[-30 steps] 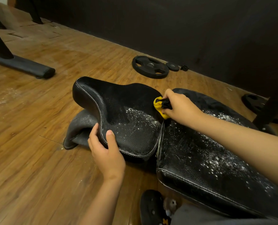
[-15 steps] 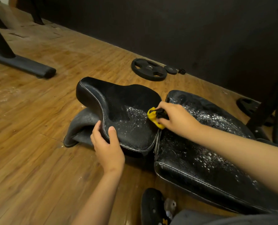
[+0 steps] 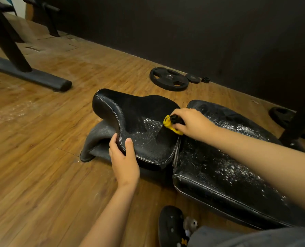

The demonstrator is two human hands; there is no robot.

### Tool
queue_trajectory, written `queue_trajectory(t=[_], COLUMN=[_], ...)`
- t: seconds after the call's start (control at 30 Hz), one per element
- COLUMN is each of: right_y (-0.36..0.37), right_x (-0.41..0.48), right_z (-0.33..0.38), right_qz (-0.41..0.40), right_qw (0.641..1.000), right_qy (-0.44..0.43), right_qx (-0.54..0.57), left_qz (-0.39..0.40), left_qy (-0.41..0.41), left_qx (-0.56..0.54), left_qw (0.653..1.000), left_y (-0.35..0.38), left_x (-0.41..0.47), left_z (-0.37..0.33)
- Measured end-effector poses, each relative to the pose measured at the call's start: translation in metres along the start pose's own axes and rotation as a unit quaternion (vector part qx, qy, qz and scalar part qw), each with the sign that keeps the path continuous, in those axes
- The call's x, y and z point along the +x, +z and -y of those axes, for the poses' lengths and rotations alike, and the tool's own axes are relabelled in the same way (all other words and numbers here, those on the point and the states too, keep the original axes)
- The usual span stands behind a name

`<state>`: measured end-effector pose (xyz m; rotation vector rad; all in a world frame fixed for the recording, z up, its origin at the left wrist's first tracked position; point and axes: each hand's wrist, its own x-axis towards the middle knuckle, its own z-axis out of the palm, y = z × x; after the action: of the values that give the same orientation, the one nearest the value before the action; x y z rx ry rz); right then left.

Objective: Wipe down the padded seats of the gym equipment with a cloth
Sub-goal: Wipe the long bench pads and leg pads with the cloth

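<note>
Pinching a bunched yellow cloth (image 3: 168,124) in the curled fingers of the right hand (image 3: 192,124) and pressing it onto the right part of the black seat pad (image 3: 139,114), just beside the gap to the larger pad (image 3: 219,168). Letting the cloth poke out leftward past the fingertips. Clamping the seat pad's near edge with the left hand (image 3: 125,158), laying the thumb on top and curling the fingers round the side. Wiping amid white specks scattered over both pads.

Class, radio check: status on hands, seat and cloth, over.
Left hand grips seat pad edge. Right hand presses yellow cloth on it; white specks on pad. Nothing in the way.
</note>
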<state>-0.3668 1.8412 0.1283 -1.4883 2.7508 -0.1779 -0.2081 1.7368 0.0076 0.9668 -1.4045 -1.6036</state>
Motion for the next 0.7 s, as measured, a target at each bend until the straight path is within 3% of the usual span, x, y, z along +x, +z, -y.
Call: queue_trajectory(t=[0.1, 0.3, 0.5, 0.57, 0.7], right_y=[0.002, 0.006, 0.001, 0.007, 0.009], right_x=[0.014, -0.002, 0.031, 0.029, 0.021], right_z=[0.007, 0.046, 0.022, 0.034, 0.057], right_qz=[-0.015, 0.048, -0.011, -0.021, 0.025], right_qw=[0.999, 0.986, 0.999, 0.998, 0.988], right_qy=[0.025, -0.139, -0.01, -0.044, -0.131], right_qx=[-0.035, 0.076, -0.029, -0.027, 0.081], left_qz=[-0.003, 0.0, 0.004, 0.009, 0.012], left_qy=[-0.004, 0.003, -0.005, -0.001, 0.003], left_qx=[-0.004, -0.01, -0.025, -0.026, -0.028], left_qw=[1.0, 1.0, 1.0, 1.0, 1.0], left_y=[0.001, 0.001, 0.0, 0.0, 0.0], left_x=[0.0, 0.0, -0.003, -0.002, 0.0], left_z=[0.0, 0.001, -0.002, -0.002, 0.001])
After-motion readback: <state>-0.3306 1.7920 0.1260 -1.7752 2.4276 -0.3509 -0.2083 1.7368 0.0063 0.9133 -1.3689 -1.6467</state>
